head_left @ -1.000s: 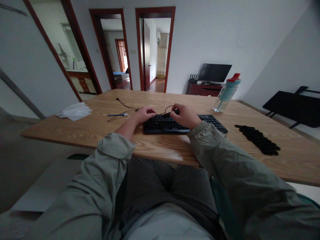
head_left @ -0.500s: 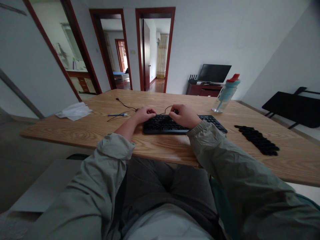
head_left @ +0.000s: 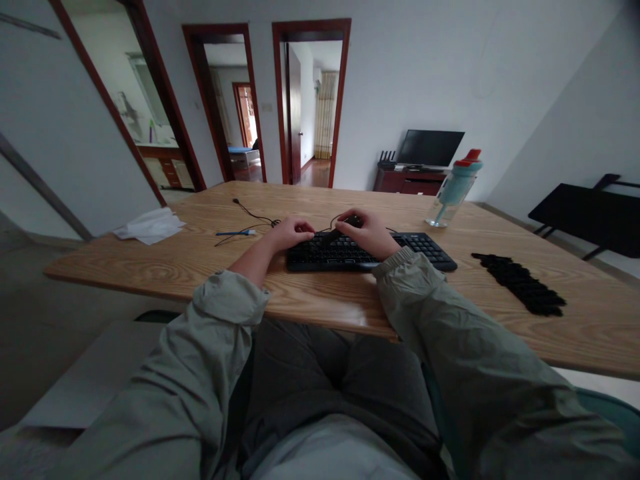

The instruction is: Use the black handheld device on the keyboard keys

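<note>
A black keyboard (head_left: 330, 257) lies near the front edge of the wooden table, a thin cable running behind it. My left hand (head_left: 290, 233) rests at its far left corner, fingers curled over the edge and thumb against it. Over the middle keys, my right hand (head_left: 367, 233) is closed around a dark, elongated object (head_left: 336, 235) that slants down to the left toward the keys. Its kind is hard to make out, as the fingers cover part of it.
Left of the keyboard lie a blue-handled stick with a pale end (head_left: 237, 233), a coiled black cable (head_left: 255, 215) and white tissues (head_left: 150, 227). To the right stand a clear bottle with a red lid (head_left: 453, 187) and a black fuzzy bundle (head_left: 520, 283) on the wooden table (head_left: 310, 293).
My right hand has tilted, so more of the dark object shows below its fingers. My left hand stays at the keyboard's left end. The view has shifted slightly.
</note>
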`<state>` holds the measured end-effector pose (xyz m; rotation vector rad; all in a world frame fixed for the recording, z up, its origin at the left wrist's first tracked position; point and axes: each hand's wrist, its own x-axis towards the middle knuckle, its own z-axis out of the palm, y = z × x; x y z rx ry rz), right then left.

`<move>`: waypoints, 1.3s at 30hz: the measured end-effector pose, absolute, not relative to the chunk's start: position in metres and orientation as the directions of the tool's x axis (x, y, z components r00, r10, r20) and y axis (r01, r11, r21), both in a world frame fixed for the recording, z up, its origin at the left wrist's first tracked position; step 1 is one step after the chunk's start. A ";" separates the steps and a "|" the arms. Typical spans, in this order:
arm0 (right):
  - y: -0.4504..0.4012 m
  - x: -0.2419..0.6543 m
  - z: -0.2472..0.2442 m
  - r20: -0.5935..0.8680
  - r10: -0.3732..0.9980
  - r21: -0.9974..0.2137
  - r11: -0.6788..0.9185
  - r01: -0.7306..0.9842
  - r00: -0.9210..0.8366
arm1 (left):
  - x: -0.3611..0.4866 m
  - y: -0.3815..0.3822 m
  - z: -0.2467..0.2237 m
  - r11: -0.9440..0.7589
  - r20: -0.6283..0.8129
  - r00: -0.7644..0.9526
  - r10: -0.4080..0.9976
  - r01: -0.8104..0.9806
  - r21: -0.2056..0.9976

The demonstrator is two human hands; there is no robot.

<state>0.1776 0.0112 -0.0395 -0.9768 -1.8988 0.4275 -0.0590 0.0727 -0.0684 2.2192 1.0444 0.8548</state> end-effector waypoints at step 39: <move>0.021 0.173 -0.064 0.222 0.957 -0.975 0.224 -0.012 -0.188 | -0.054 0.067 -0.066 -0.520 0.239 0.527 0.815 0.484 0.704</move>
